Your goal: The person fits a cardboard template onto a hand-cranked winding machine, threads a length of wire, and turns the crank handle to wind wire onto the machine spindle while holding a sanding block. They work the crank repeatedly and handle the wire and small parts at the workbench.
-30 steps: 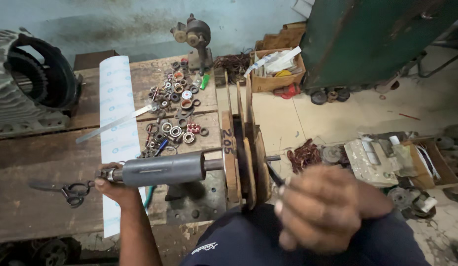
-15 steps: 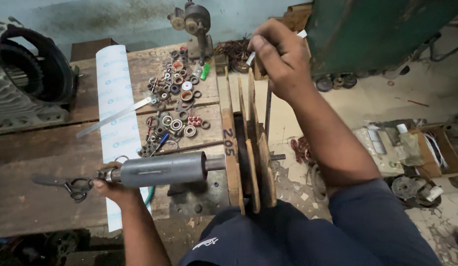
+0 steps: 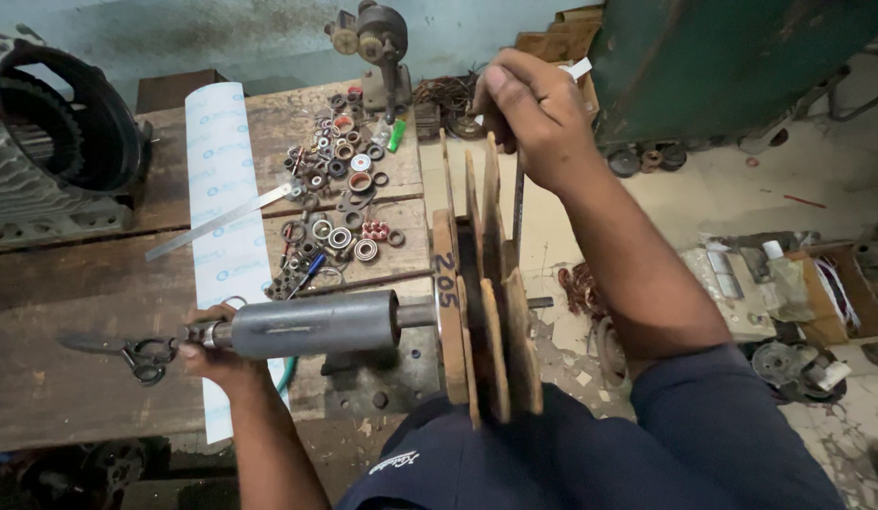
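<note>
The steel cylinder [image 3: 311,324] lies level across the near edge of the wooden workbench [image 3: 70,283], its thin shaft running right into a stack of upright wooden boards [image 3: 481,302]. From my remote seat, going left to right: a ribbed motor housing [image 3: 51,142] sits at the far left, scissors [image 3: 127,351] lie flat on the bench, and a long white paper strip [image 3: 221,189] carries a metal ruler [image 3: 217,222]. My left hand [image 3: 217,354] has its fingers curled tight around the cylinder's left end. Past the strip, bearings and washers [image 3: 340,189] lie scattered. Further right, my right hand [image 3: 533,113] is raised above the boards, fingers pinched together on a thin metal rod [image 3: 517,203] that hangs down between the boards.
</note>
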